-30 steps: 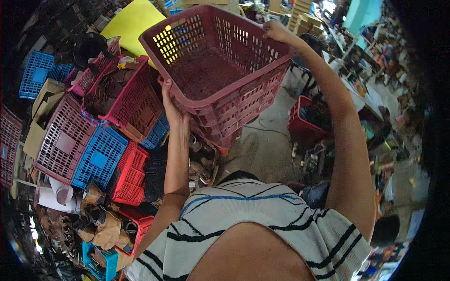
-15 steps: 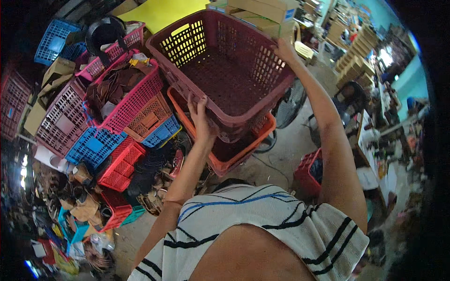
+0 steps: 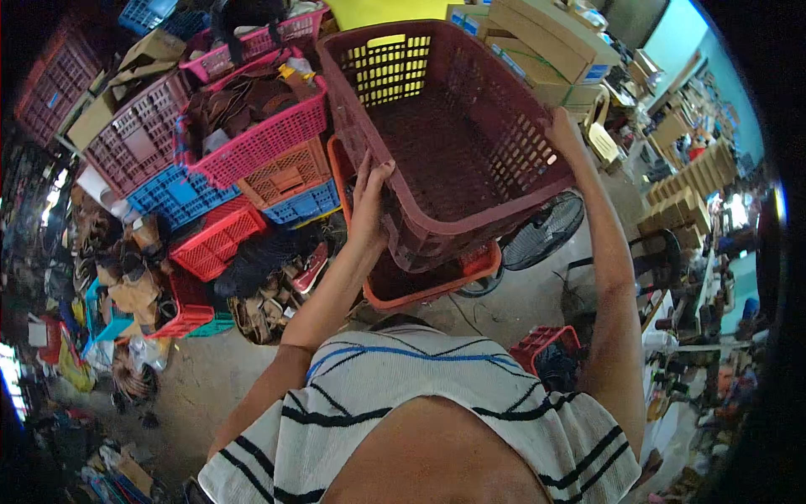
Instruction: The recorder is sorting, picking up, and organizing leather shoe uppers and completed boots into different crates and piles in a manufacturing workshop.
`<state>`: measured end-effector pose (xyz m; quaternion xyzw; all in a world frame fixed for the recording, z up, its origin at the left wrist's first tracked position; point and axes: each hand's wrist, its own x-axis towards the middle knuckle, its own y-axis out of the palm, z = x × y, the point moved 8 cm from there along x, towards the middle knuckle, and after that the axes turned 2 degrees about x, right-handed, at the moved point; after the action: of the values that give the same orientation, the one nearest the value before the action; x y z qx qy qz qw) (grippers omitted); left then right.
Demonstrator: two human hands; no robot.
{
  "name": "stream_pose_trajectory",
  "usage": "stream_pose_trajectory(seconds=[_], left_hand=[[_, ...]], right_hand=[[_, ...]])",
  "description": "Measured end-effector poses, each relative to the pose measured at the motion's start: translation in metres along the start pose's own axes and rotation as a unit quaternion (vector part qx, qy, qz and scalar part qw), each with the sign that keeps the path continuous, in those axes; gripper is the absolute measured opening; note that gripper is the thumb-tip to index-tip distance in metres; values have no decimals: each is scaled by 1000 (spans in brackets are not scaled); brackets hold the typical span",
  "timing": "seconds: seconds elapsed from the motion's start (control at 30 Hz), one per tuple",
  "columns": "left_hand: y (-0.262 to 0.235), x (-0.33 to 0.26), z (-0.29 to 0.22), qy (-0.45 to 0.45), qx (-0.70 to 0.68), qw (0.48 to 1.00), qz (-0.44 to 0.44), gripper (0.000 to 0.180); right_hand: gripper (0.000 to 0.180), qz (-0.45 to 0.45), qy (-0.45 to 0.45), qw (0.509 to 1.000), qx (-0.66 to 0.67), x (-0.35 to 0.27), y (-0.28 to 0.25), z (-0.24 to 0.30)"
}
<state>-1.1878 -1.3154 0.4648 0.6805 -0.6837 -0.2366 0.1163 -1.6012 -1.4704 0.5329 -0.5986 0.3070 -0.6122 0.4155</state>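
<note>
Steadying the maroon crate (image 3: 405,189) by its rim looks like the step in hand: the left hand (image 3: 369,197) grasps its left long edge near the near-left corner, and the right hand (image 3: 564,134) is curled over its right edge, some fingertips hidden. The crate sits above an orange crate (image 3: 432,292), whose near edge shows below; whether they touch, I cannot tell. Moving it would seem to call for an even two-handed hold with the rim level. Along its left edge a pink crate (image 3: 260,151) of brown pieces stands close, leaving little room; cardboard boxes (image 3: 546,46) crowd the far-right edge, and a black fan (image 3: 546,231) lies beside the near-right corner. More room appears over the floor (image 3: 520,290) between the fan and a red basket (image 3: 527,346).
</note>
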Motion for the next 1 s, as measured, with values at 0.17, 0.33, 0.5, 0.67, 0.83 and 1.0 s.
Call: stream_pose_trajectory(seconds=[0.17, 0.33, 0.5, 0.67, 0.83, 1.0], left_hand=[[-61, -7, -4, -42, 16, 997, -59, 94], [-61, -66, -8, -15, -43, 998, -49, 82], [-87, -54, 1, -39, -7, 998, -42, 92], [-97, -62, 3, -42, 80, 996, 16, 102], [-164, -90, 36, -38, 51, 997, 47, 82], [-297, -171, 28, -51, 74, 996, -12, 63]], right_hand=[[28, 90, -10, 994, 63, -44, -33, 77], [30, 33, 21, 996, 86, -107, -85, 126], [29, 63, -8, 996, 56, -97, -52, 120], [32, 103, 14, 995, -13, -98, -34, 109], [58, 198, 141, 969, -49, -108, -67, 128], [54, -61, 27, 997, 44, -141, -157, 203]])
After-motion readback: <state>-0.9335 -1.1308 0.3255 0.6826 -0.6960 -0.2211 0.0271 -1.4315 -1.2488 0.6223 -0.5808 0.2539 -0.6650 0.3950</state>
